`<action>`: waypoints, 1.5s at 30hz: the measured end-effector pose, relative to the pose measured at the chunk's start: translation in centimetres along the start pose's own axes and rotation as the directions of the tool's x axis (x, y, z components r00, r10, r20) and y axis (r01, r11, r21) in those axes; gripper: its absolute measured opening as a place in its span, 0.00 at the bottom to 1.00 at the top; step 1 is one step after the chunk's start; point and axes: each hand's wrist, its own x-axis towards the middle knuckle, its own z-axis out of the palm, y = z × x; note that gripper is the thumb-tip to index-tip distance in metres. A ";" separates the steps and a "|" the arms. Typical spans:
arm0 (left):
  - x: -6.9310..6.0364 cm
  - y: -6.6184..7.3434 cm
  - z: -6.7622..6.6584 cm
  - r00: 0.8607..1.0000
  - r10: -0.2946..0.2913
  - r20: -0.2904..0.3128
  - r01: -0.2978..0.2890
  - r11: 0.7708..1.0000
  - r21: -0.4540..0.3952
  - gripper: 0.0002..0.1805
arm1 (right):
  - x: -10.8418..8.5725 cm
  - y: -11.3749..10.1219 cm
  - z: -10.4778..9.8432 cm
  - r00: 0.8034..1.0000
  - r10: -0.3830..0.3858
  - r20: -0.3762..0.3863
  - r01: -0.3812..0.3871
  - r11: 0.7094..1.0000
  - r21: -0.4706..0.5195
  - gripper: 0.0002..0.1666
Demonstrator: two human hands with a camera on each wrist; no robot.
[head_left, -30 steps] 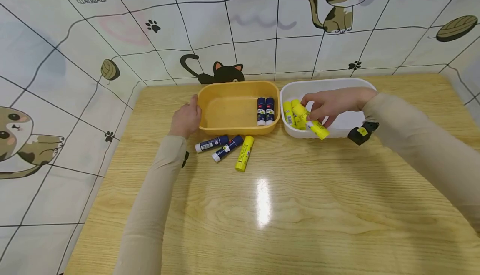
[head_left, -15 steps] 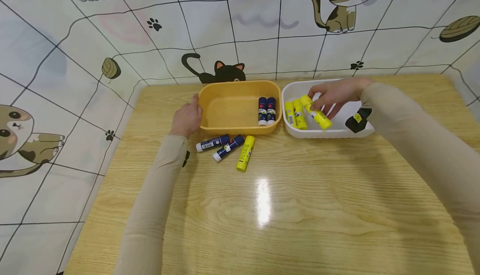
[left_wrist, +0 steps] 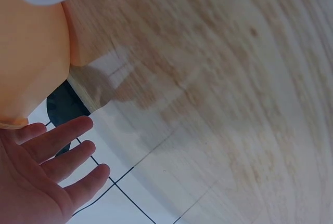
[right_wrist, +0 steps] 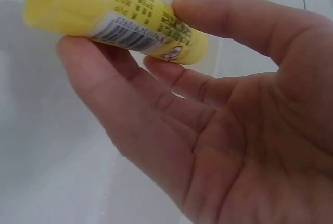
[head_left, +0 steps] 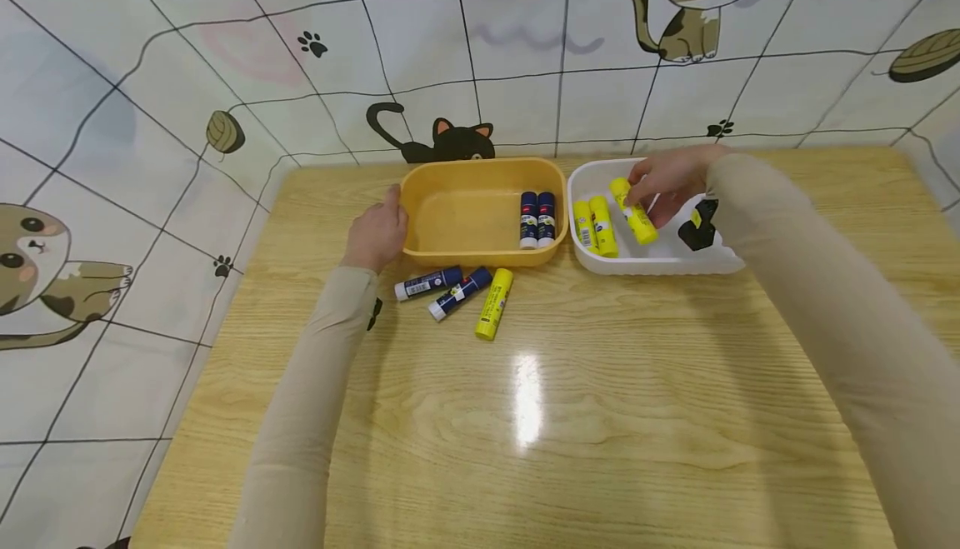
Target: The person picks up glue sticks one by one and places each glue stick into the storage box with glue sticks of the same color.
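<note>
My right hand [head_left: 671,182] pinches a yellow glue stick [head_left: 634,214] between thumb and fingers, tilted over the inside of the white tray [head_left: 660,267]. In the right wrist view its barcode label faces the camera. Two more yellow glue sticks [head_left: 603,228] lie side by side at that tray's left end. My left hand [head_left: 377,232] touches the left side of the orange tray [head_left: 457,220]; the left wrist view shows its fingers loosely extended. Inside the orange tray, two dark blue glue sticks [head_left: 528,220] lie together at the right end.
In front of the orange tray, two dark blue glue sticks [head_left: 461,293] and a yellow glue stick [head_left: 494,305] lie on the wooden table [head_left: 600,416]. Both trays stand side by side near the cat-patterned back wall [head_left: 517,116]. Another patterned wall borders the left.
My right hand has moved back from the white tray's front rim, carrying the yellow glue stick farther inside and turning it slightly steeper. The left hand stays at the orange tray.
</note>
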 end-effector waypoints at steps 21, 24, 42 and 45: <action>0.2 0.0 0.1 1.000 0.011 -0.006 -0.011 1.000 0.004 0.28 | 1.6 -0.1 1.2 0.992 0.122 0.041 -0.123 0.992 0.017 0.26; 0.2 0.0 0.1 1.000 0.004 -0.001 -0.004 1.000 0.002 0.28 | 1.0 -0.3 1.4 0.988 0.129 -0.088 -0.129 0.992 0.002 0.30; 0.0 0.1 0.0 1.000 -0.008 0.006 0.008 1.000 -0.011 0.28 | -2.5 -0.6 1.6 0.949 -0.003 -0.316 -0.020 0.997 -0.070 0.36; 0.0 0.1 0.1 1.000 -0.008 0.005 0.008 1.000 -0.012 0.28 | -3.0 -0.9 2.2 0.949 -0.035 -0.315 0.008 0.996 -0.085 0.35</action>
